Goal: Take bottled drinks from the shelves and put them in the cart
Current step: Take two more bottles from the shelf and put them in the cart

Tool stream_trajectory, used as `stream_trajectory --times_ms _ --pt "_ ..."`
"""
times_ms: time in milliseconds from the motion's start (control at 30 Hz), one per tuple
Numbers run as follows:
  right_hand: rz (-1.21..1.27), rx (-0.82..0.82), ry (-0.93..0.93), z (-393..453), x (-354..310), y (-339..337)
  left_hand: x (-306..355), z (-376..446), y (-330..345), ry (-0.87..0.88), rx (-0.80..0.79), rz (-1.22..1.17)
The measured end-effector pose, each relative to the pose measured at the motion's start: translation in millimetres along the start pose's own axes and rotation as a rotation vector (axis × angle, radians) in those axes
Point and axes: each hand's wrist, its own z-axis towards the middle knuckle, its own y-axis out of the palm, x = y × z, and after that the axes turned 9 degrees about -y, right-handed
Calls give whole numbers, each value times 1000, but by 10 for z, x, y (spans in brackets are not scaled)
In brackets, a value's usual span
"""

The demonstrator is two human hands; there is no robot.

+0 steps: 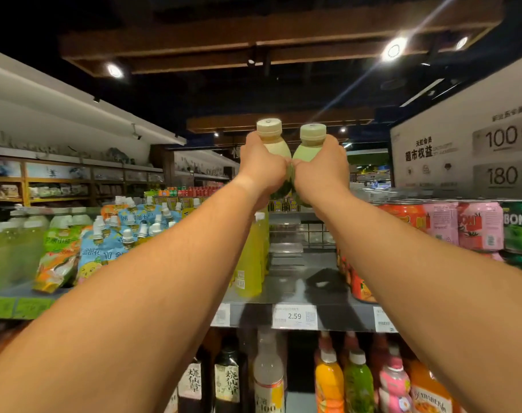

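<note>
My left hand (261, 169) is wrapped round a cream bottle (273, 144) and my right hand (321, 171) round a green bottle (309, 149), both held up high above the top shelf (298, 289), upright and touching side by side. My fingers curl round the far sides, so I see only the backs of my hands; the bottles' lower halves and labels are mostly hidden behind them, with just a dark strip showing between my wrists. Each bottle has a wide, round matte cap and a smooth bulbous shoulder, pale and opaque.

The cart is out of view. Below my arms, the shelf is a grey metal deck with a bare patch, and a price tag (294, 316) reading 2.59 on its front edge. A tall yellow bottle (251, 257) stands beside my left forearm, partly covered by it. Soft spouted pouches (110, 242) lie to the left, blurred; printed cans (474, 225) are stacked to the right. The lower row of bottles (358, 380) is cut off by the frame's bottom.
</note>
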Motion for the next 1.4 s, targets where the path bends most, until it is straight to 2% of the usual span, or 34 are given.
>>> stream_trajectory --times_ms 233,433,700,1000,1233,1400 --pt "92 -125 -25 -466 -583 275 -51 -281 -822 -22 135 65" --pt "191 -303 -11 -1116 -1308 902 -300 -714 -2049 -99 248 142" --pt "369 -605 9 -2600 -2642 2094 -748 -1535 -4292 -135 382 364" --pt "501 -885 -7 -4307 -4097 3345 -1430 -2410 -6570 -295 534 531" --pt "585 -1049 -56 -5252 -4827 4559 -2166 -2551 -7991 -355 651 589" --pt "657 -1141 -109 -5663 -5220 5615 -2710 -2324 -8868 -440 818 558"
